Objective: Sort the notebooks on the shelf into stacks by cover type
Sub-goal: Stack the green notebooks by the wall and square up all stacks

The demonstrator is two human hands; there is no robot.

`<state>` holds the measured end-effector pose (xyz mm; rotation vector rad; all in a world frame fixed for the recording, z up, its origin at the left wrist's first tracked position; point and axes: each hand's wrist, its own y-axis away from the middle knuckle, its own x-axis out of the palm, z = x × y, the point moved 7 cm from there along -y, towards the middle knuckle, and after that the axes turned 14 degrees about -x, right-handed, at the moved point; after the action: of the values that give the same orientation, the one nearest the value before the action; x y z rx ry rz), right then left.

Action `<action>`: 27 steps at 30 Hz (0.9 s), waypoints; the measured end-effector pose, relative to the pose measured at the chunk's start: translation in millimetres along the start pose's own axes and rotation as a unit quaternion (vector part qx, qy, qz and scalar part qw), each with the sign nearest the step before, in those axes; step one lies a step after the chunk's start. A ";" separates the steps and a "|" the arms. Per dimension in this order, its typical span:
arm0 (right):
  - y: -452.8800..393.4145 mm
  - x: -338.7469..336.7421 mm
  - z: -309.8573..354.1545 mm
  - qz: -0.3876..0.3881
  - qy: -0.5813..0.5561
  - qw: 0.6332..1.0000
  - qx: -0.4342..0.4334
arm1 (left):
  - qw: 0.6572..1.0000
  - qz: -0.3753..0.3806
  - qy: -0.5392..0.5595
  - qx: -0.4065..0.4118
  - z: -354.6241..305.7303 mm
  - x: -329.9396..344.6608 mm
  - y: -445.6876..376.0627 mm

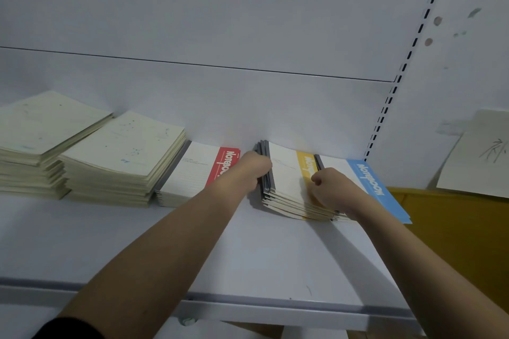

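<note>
— Fingers of which hand are on the yellow-banded stack (292, 187)?

— Both. Left hand (254, 166) curls round its grey spines; right hand (332, 187) is bunched, pinching the matte top cover near the yellow band.

— And around that stack?

— All on the smooth white shelf (170, 245): blue-banded stack (377, 187) touching its right, red-banded stack (192, 173) left, two cream speckled stacks (91, 154) further left.

Matt painted metal shelf (261, 261), smooth paper notebook covers (285, 173), cream paper stacks (118, 157)
</note>
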<state>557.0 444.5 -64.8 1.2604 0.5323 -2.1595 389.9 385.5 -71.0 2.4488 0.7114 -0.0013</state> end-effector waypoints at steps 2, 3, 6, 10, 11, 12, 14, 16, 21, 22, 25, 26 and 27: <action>-0.9 -0.5 -1.7 0.002 -0.016 1.000 -0.002 | 0.998 -0.018 -0.052 0.007 -1.9 4.0 6.2; -0.9 -1.7 -1.7 0.003 -0.021 1.000 -0.002 | 0.998 -0.022 -0.066 0.007 -0.6 5.2 5.1; -3.3 -2.4 1.5 0.009 -0.051 0.999 -0.004 | 0.995 -0.046 -0.083 0.006 4.5 -1.8 2.2; -12.7 4.2 5.8 0.015 -0.092 0.996 0.015 | 0.992 -0.072 -0.105 0.012 6.1 -12.1 -4.4; -15.8 8.6 5.1 0.013 -0.110 0.994 0.026 | 0.990 -0.079 -0.116 0.012 6.3 -11.5 -2.5; -18.8 13.6 3.9 0.006 -0.133 0.990 0.043 | 0.988 -0.083 -0.129 0.014 6.4 -10.4 -1.4; -25.5 21.9 -0.3 -0.026 -0.186 0.979 0.077 | 0.988 -0.079 -0.132 0.009 7.8 -8.8 0.8; -27.3 25.8 0.0 -0.048 -0.226 0.967 0.107 | 0.988 -0.074 -0.138 0.001 7.6 -8.4 1.2; -26.8 32.2 0.3 -0.050 -0.342 0.928 0.139 | 0.999 0.008 -0.035 -0.040 12.8 -2.5 4.4; -25.5 33.1 0.0 -0.055 -0.372 0.915 0.147 | 0.999 0.016 -0.002 -0.045 13.0 -2.0 4.7; -32.9 37.9 -13.6 -0.073 -0.431 0.889 0.138 | 0.998 0.022 0.058 -0.032 9.3 -3.7 0.6; -27.8 35.0 -8.6 -0.070 -0.432 0.888 0.140 | 0.998 0.022 0.053 -0.022 7.7 -4.6 3.5; -24.7 32.0 -4.9 -0.065 -0.434 0.889 0.129 | 0.999 0.023 0.034 -0.008 5.6 -4.4 7.0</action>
<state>531.6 457.1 -94.0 0.2558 -0.0608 -2.6657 390.4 375.6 -71.3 2.4590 0.6823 0.1045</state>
